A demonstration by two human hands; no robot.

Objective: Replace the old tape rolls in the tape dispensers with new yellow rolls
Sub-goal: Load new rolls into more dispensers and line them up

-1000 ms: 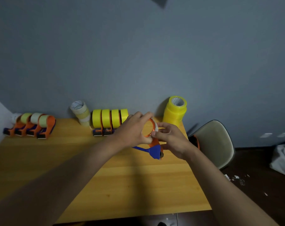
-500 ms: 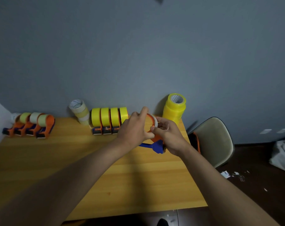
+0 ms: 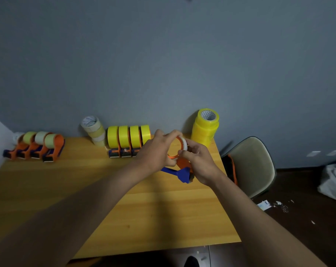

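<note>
Left hand grip holds orange-blue tape dispenser above counter; right hand grip pinches near-empty white tape roll. Writing on roll cores unreadable.

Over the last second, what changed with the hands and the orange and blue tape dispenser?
Little: both the left hand and right hand keep gripping the orange and blue tape dispenser with its near-empty white tape roll above the wooden table. The row of four yellow-roll dispensers and the stack of yellow tape rolls stayed put.
</note>
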